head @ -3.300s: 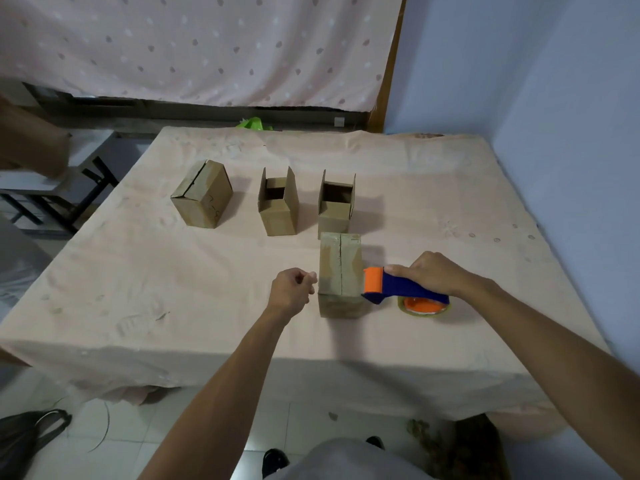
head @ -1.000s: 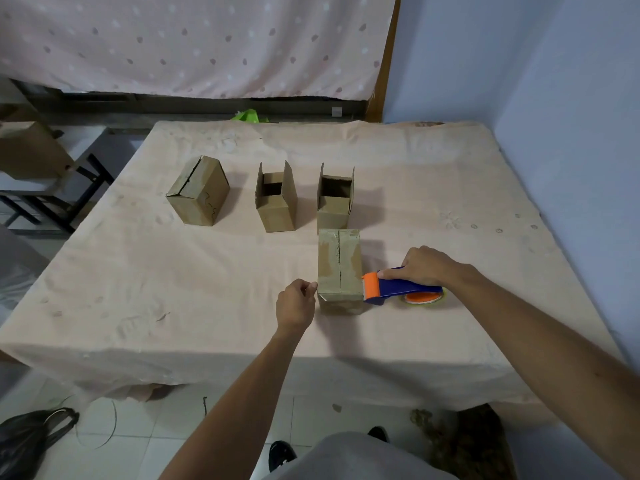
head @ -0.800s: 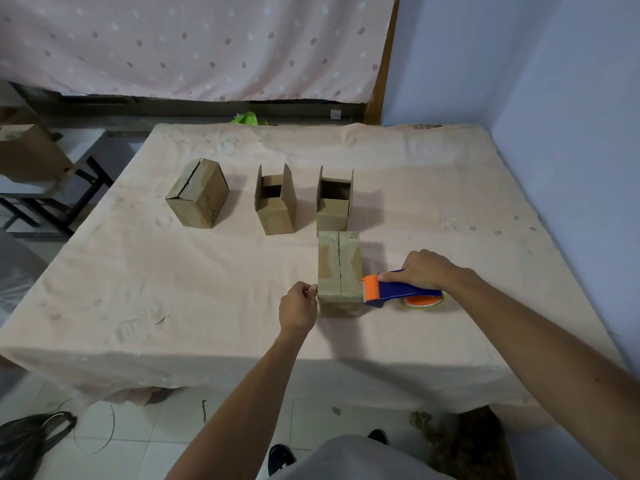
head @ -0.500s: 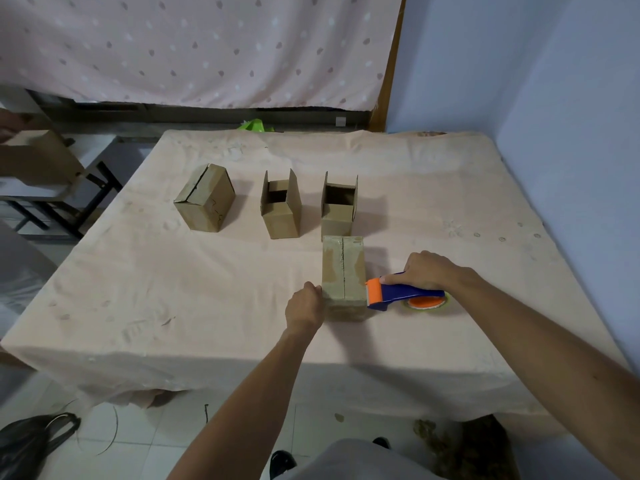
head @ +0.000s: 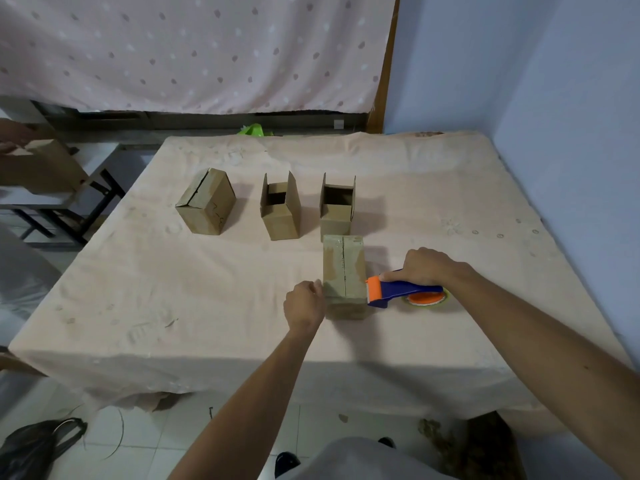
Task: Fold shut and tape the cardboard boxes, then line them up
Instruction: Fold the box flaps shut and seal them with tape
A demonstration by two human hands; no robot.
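Here, in the head view, a counter (head: 166, 292) draped in a pale cloth is seen from above, with a dotted curtain (head: 194, 50) hung behind it and a blue wall (head: 571, 98) along its right side. Near the counter's front edge the front box (head: 344, 268) is stood, its top flaps folded shut and the seam between them run away from the viewer. The left hand (head: 304, 306) is laid against the near left side of this box with fingers curled and one fingertip up at the top edge; whether anything is pinched there cannot be told. The right hand (head: 427, 266) is wrapped round the blue handle of a tape dispenser (head: 398, 289), whose orange head is pressed to the right side of the front box, just below its top edge. The dispenser's orange roll (head: 426, 298) is held low over the cloth, beside the wrist.

Further back, three more boxes are set in a row, apart from one another. The angled box (head: 206, 202) at the left is closed, its top seam slightly gaped. The middle box (head: 280, 209) is left open, two flaps upright. The right-hand box (head: 336, 206), likewise open, is placed just behind the front box. A black bag (head: 34, 445) is seen on the tiled floor at the lower left
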